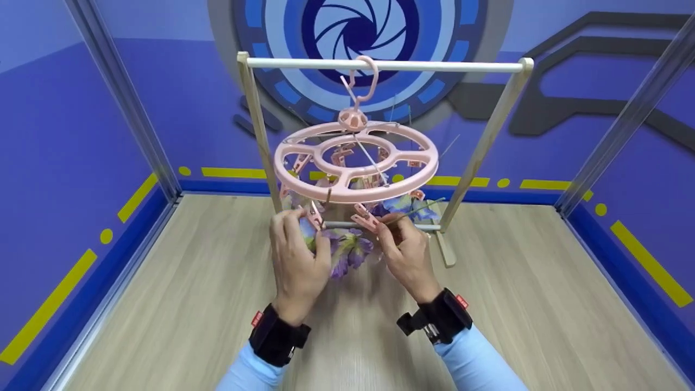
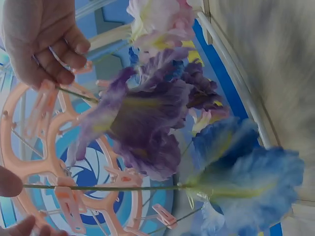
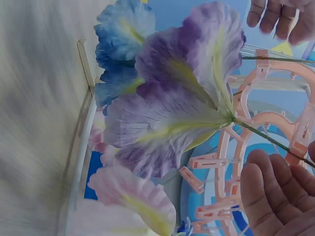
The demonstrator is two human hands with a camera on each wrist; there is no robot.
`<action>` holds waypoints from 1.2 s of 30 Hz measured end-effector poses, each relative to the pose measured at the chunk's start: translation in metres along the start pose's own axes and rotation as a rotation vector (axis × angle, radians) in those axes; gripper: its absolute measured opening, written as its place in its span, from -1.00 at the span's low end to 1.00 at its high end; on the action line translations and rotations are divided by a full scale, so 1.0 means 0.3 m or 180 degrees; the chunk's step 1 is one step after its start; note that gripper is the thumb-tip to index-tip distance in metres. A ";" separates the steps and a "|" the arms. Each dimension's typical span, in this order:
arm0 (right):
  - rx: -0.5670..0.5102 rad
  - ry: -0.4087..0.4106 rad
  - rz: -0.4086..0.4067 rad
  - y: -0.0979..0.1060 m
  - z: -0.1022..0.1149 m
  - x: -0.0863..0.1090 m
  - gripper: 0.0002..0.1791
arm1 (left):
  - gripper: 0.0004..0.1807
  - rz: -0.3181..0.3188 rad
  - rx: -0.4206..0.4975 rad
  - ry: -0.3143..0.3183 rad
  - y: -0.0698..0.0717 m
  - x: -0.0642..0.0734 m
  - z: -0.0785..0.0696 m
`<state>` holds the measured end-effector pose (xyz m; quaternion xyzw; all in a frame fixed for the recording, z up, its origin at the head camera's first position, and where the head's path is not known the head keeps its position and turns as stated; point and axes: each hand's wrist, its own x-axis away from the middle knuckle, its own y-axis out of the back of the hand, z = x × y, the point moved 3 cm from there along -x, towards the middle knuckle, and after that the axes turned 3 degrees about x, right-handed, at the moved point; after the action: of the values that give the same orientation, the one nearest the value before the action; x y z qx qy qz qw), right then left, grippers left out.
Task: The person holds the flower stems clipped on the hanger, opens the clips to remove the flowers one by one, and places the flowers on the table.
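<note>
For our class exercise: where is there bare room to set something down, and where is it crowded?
Bare tabletop lies between the rack's right foot and the right wall, and from the left hand out to the left wall. Below the pink hanger it is crowded with flowers, clips, that hand and the right hand.

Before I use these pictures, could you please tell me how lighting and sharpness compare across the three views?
Head view: bright, with the pink hanger fairly clear; left wrist view: dimmer, the tabletop smeared at upper right, the blue flower slightly soft; right wrist view: also dim, tabletop blurred at left, yet veins readable on the purple flower.
</note>
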<state>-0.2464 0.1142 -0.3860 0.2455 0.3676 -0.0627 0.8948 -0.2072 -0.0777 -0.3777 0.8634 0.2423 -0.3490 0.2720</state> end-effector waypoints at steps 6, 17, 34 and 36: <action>0.0121 -0.0328 0.0113 0.001 -0.006 0.007 -0.78 | -0.28 0.0463 -0.0018 0.0192 -0.019 -0.015 0.025; -0.0405 -0.0159 0.0519 -0.008 0.043 0.022 -0.79 | -0.50 0.0442 0.0130 0.0112 -0.020 -0.009 0.010; -0.0515 -0.0015 0.0892 -0.024 0.061 0.043 -0.64 | -0.57 0.0377 0.0225 0.0096 -0.014 -0.030 0.012; -0.0543 -0.0064 0.0906 -0.025 0.060 0.043 -0.61 | -0.59 0.0413 0.0297 0.0126 -0.013 -0.029 0.012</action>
<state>-0.2281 0.0997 -0.3869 0.2176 0.3241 0.0937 0.9159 -0.2167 -0.0791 -0.3747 0.8958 0.1747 -0.3244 0.2487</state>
